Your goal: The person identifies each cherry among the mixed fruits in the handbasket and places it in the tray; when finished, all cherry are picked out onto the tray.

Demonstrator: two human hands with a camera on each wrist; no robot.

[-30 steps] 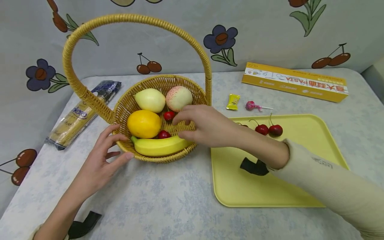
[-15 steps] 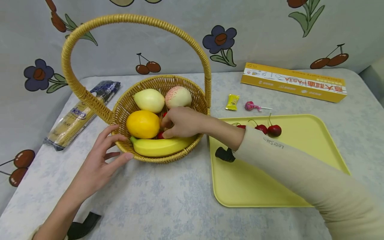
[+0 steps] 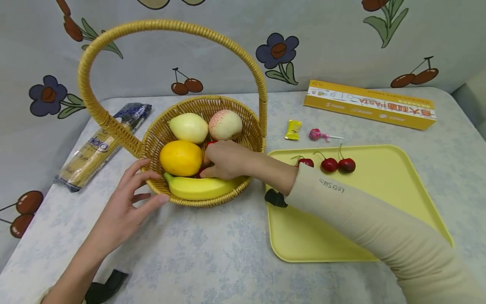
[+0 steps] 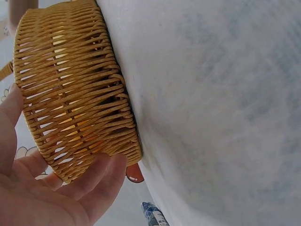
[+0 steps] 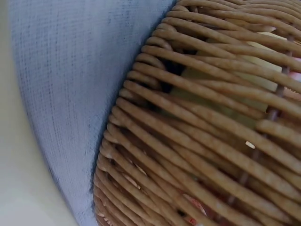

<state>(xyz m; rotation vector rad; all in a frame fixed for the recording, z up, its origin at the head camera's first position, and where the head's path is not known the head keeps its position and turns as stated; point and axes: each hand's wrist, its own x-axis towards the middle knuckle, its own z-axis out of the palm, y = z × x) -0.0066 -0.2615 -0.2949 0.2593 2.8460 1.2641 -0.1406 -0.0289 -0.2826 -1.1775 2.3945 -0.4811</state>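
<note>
A wicker basket (image 3: 206, 203) with a tall arched handle holds a lemon (image 3: 181, 158), a pale yellow-green fruit (image 3: 188, 128), a peach (image 3: 225, 125), a banana (image 3: 201, 188) and red cherries. My right hand (image 3: 228, 160) reaches down inside it, thumb and fingers closed round a cherry (image 3: 201, 171) between the lemon and the banana; its fingertips are partly hidden. Another cherry (image 3: 210, 143) shows just behind this hand. At the front left, my left hand (image 3: 127, 202) rests its thumb and loosely bent fingers against the basket's outside (image 4: 75, 94). The right wrist view shows only wicker wall (image 5: 211, 113).
A yellow tray (image 3: 322, 236) at right bears several stemmed cherries (image 3: 329, 165). Behind it lie a wrapped candy (image 3: 293, 129), a lollipop (image 3: 316, 134) and an orange pasta box (image 3: 370, 104). Left of the basket is a spaghetti packet (image 3: 98, 147).
My right hand has moved left and down into the basket, from above the banana's right end to the cherry beside the lemon. The left hand stays at the rim.
</note>
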